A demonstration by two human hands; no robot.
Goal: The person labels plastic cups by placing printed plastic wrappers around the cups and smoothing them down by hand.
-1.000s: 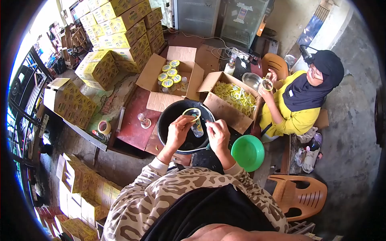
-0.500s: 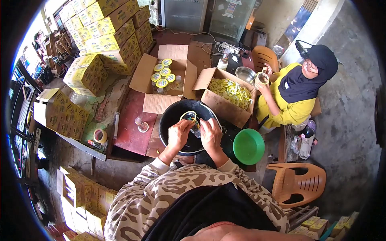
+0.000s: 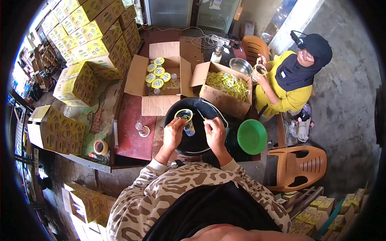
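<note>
Over the black bucket [image 3: 200, 105], my left hand [image 3: 173, 131] grips the yellow rim of a clear plastic cup [image 3: 189, 127]. The cup hangs tilted, its open top toward the upper left and small dark and coloured bits inside. To its right, my right hand [image 3: 215, 132] is pinched round a thin, light-coloured tool [image 3: 202, 114] whose tip points up and left; it is apart from the cup. Behind the bucket, an open carton [image 3: 161, 105] holds several yellow-lidded cups [image 3: 157, 83]. Beside it, another carton [image 3: 225, 105] is full of yellow strips [image 3: 227, 84].
A co-worker [image 3: 289, 86] at the right holds a similar cup. Right of the bucket is a green basin [image 3: 252, 137]; a metal bowl [image 3: 241, 65] lies farther back. A clear cup [image 3: 142, 129] and tape roll [image 3: 101, 147] are left, with stacked yellow boxes [image 3: 94, 36] and an orange chair [image 3: 299, 168] around.
My hands came together at the cup's rim and are now apart again, with my right hand drawn back to the right. The camera view has shifted.
</note>
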